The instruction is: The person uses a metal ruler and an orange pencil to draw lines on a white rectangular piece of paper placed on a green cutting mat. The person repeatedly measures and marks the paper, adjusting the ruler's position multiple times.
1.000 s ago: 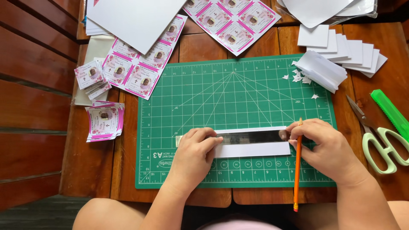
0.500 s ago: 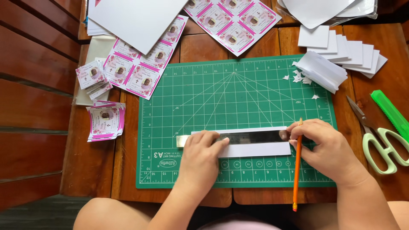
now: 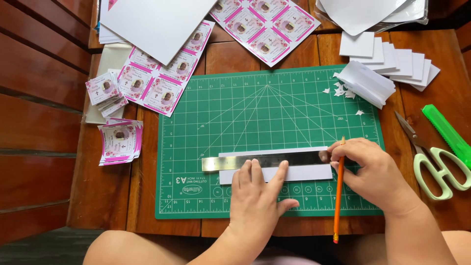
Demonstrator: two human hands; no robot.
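**A:** What is the biggest thing here?

**B:** The brown wooden slatted table (image 3: 54, 122). On it lies a green gridded cutting mat (image 3: 274, 108), near the person. Far left is a large blank white sheet (image 3: 157, 24), partly covering a printed sheet of pink-bordered cards (image 3: 157, 83); a second such sheet (image 3: 267, 27) lies at the far middle.

**A:** And on the mat?

**B:** A long white paper strip (image 3: 304, 172) lies across its near half, with a flat shiny metal ruler (image 3: 221, 163) on top, running left to right (its left end sticks out past the paper).

**A:** The hands?

**B:** The left hand (image 3: 257, 198) is spread flat, fingers pressing down on the ruler and strip at the middle. The right hand (image 3: 375, 176) is closed around an orange pencil (image 3: 338, 201), fingertips at the ruler's right end; the pencil's tip points far, its other end hangs off the near edge of the mat.

**A:** What's to the right?

**B:** Pale green-handled scissors (image 3: 436, 164) lie on the wood, well apart from the right hand, with a bright green plastic cutter (image 3: 449, 132) just beside them. Far right sits a fanned row of small white paper squares (image 3: 392, 54), and a folded white paper bundle (image 3: 365, 82) with tiny scraps overlaps the mat's corner.

**A:** Left?

**B:** Two small stacks of cut pink cards (image 3: 117, 142).
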